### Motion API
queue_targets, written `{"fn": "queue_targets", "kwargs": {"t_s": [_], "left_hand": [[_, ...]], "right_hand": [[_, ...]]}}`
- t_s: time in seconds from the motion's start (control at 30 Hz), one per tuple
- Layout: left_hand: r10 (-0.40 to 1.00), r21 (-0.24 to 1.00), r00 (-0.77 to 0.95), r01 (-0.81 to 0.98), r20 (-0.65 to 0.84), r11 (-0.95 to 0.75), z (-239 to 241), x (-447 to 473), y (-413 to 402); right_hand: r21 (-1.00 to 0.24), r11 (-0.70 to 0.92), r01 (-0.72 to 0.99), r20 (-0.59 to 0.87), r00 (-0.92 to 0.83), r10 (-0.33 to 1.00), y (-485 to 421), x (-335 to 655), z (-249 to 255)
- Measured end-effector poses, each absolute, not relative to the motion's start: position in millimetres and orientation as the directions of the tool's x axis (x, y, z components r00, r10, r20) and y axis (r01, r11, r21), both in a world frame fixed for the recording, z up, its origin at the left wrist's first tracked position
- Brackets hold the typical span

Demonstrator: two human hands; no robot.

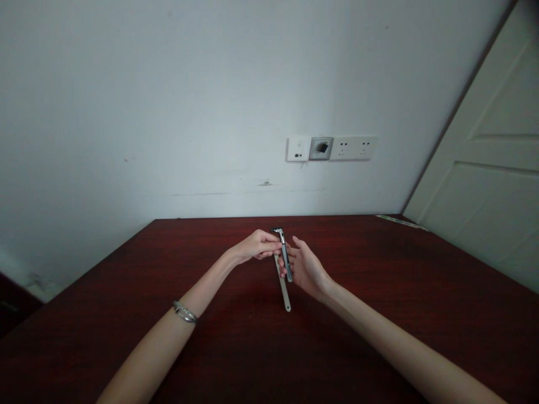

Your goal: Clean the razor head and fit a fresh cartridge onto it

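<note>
The razor (287,264) is located at the middle of the work area, raised above the table (202,359), with its head at the far end and its handle sloping toward the viewer. The left hand (257,246) grips the razor near the neck, thumb and fingers closed together in a narrow pinch. The right hand (310,270) is positioned on the right side of the handle; its fingers are loosely curled and pass behind the handle, and its thumb stands apart from them. Whether these fingers touch the handle cannot be told. A pale bar (285,296) with a small hole at its near end extends below and behind the razor; its far portion is hidden by the hands, and whether it rests on the table cannot be told. A metal bracelet (184,312) encircles the left forearm. On the wall (189,101), a row of units is mounted side by side: a white port plate (297,149), a grey unit (314,153) with a black centre, and a white socket panel (352,148). A narrow strip (400,222) lies along the table's far right edge, near the door (497,146). Markings on the razor and strip are too small to read.
</note>
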State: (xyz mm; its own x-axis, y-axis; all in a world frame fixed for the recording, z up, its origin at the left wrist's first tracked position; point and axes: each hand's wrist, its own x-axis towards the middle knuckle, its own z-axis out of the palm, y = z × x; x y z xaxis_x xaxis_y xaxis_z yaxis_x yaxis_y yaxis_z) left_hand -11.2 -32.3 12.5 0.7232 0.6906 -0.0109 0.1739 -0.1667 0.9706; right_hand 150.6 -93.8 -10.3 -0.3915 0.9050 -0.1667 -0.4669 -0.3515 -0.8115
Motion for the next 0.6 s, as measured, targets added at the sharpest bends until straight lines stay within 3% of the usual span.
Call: {"fn": "queue_targets", "kwargs": {"t_s": [0.17,0.33,0.6], "left_hand": [[0.655,0.969,0.751,0.217,-0.089,-0.116,11,-24,-22],[0.699,0.957,0.688,0.290,-0.195,-0.019,-1,-59,4],[0.888,0.992,0.443,0.031,-0.122,0.121,-15,-102,34]], "right_hand": [[-0.781,-0.345,-0.521,-0.127,-0.409,0.904,-95,149,-10],[-0.751,-0.407,-0.520,-0.227,-0.375,0.899,-93,149,-12],[-0.737,-0.506,-0.449,-0.313,-0.436,0.844,-94,136,-20]]}}
